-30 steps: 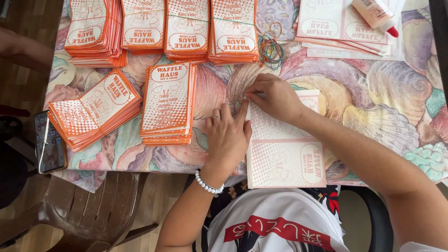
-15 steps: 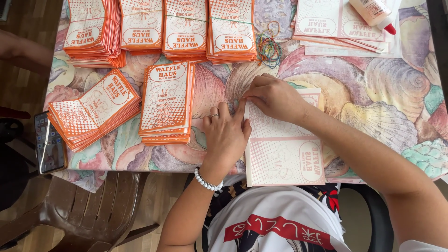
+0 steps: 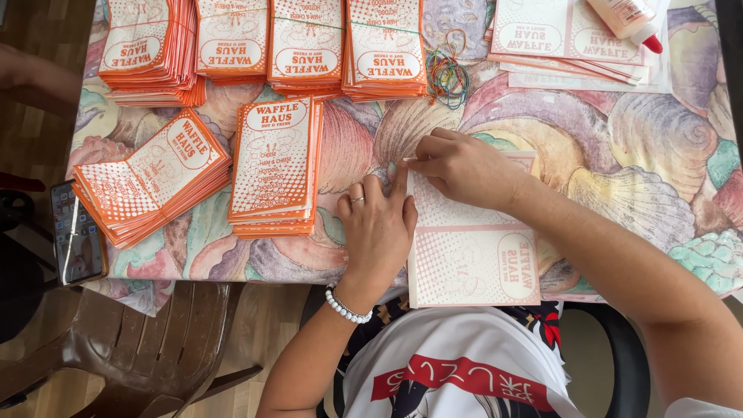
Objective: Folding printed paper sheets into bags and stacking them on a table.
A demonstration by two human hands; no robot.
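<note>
Sheet (image 3: 472, 259) overhangs the table's (image 3: 619, 147) near edge; left hand (image 3: 378, 228) flat on its side, right hand (image 3: 464, 166) pinching its top corner.

Matt printed paper sheet (image 3: 472, 248) lies on a smooth, patterned tablecloth (image 3: 642, 170) with a slight sheen. Stacks of matt orange paper bags (image 3: 275, 166) sit nearby. The glue bottle (image 3: 627, 17) looks like glossy plastic, the chair (image 3: 147, 348) like worn brown wood, and the bracelet (image 3: 346, 306) is of glossy white beads.

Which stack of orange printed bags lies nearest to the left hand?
The upright stack just beside the left hand. The tilted stack lies farther out, and the banded stacks line the far edge.
</note>
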